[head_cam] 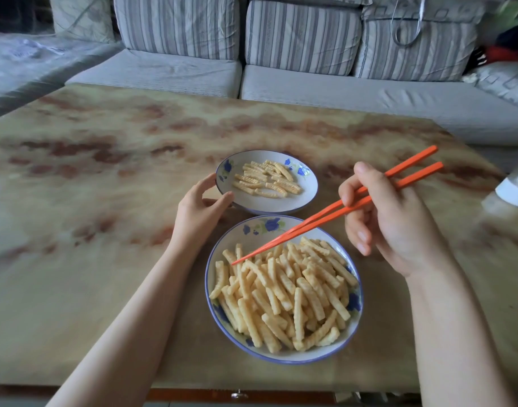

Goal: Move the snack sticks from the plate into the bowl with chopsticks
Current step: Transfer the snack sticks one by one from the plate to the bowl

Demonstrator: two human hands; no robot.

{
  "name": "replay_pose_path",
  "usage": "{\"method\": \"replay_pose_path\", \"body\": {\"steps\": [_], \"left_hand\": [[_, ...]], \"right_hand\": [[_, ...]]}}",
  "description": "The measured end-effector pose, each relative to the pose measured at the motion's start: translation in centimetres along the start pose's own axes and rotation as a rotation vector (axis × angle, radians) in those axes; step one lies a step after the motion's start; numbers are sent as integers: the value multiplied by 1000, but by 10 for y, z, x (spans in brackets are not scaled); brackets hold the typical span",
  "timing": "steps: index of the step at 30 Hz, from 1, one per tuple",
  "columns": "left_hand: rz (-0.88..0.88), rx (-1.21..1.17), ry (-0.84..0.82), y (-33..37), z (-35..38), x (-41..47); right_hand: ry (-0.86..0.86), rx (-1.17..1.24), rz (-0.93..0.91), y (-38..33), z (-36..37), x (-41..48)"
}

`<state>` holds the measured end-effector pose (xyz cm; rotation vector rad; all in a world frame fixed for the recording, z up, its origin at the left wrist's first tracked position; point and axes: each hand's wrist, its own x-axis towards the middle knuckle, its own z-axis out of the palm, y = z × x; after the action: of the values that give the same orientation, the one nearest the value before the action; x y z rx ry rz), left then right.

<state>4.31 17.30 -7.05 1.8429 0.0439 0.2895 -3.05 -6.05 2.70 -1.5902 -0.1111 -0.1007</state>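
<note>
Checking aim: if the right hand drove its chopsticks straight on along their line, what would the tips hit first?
Likely the snack sticks at the left of the near dish; the chopsticks in the right hand point there, depth unclear.

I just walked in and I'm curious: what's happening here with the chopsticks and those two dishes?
A person is working at a marbled table. Their right hand holds orange chopsticks, tips together and empty, above the snack sticks heaped in the near dish. Their left hand grips the rim of the far dish, which holds only a few sticks.
</note>
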Motion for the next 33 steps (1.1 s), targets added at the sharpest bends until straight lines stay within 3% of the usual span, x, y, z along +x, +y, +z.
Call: {"method": "replay_pose_path", "body": {"steps": [5, 17, 21, 27, 33], "left_hand": [[-11, -4, -9, -2, 0, 0], [-23, -6, -5, -2, 0, 1], [-18, -5, -3, -1, 0, 0], [-17, -2, 3, -2, 0, 1], [-39, -12, -2, -2, 0, 1]], "right_hand": [[69, 43, -31, 2, 4, 3], [423, 322, -158, 2, -1, 10], [515, 188, -229, 7, 1, 14], [421, -68, -212, 26, 20, 23], [366, -77, -208, 33, 28, 26]]}}
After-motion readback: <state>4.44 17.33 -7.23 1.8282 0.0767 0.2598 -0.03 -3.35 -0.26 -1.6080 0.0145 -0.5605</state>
